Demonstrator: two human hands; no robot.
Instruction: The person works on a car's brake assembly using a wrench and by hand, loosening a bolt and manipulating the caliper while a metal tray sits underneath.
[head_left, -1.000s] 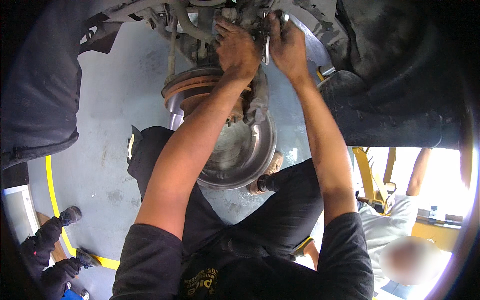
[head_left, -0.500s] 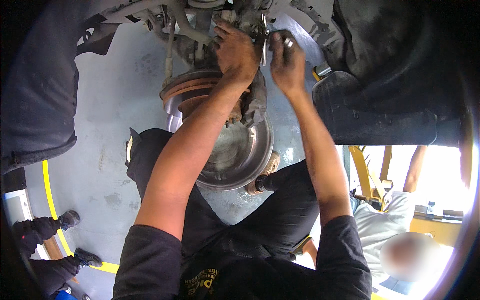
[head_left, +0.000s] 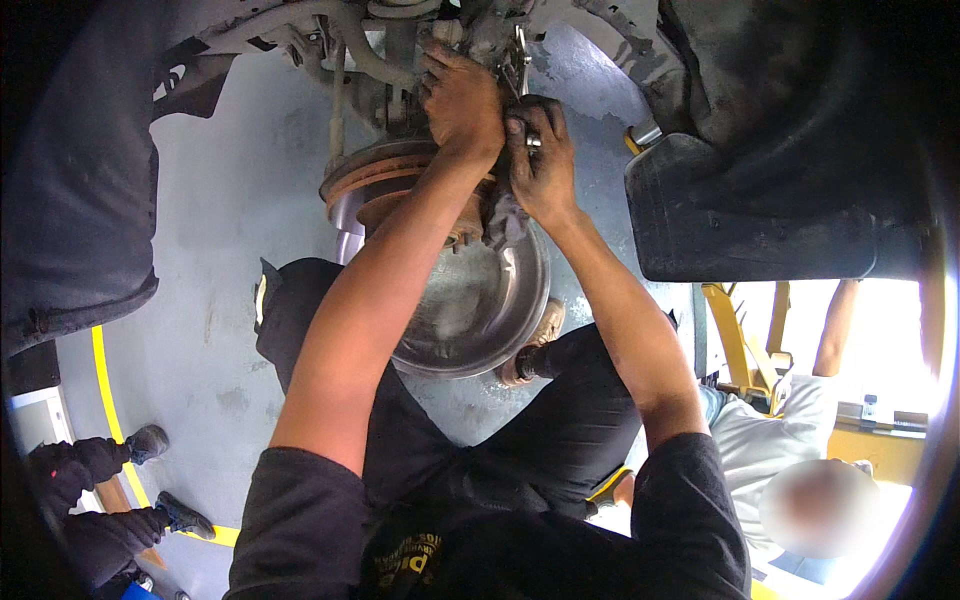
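My left hand (head_left: 465,105) is up among the suspension parts above the brake disc (head_left: 375,180), fingers bent around something its back hides. Just right of it, my right hand (head_left: 545,160) is closed, and a small shiny metal piece shows between its thumb and palm; I cannot make out what it is. A slim silver tool that looks like a wrench (head_left: 520,60) stands nearly upright beside the hands. Its lower end runs down to my right fingers, and whether they touch it is unclear. The dark brake caliper (head_left: 505,215) sits at the disc's right edge, partly behind my forearms.
Under the hub, a round metal wheel-like part (head_left: 470,315) is near my feet. Black wheel-arch liners (head_left: 750,220) hang on both sides. At lower right are another person (head_left: 750,450) and a yellow metal stand (head_left: 740,340). Another person's legs (head_left: 90,460) show at lower left.
My right hand has moved left and down, from beside the silver tool to its lower end. My left hand stays in about the same place. The view has shifted slightly.
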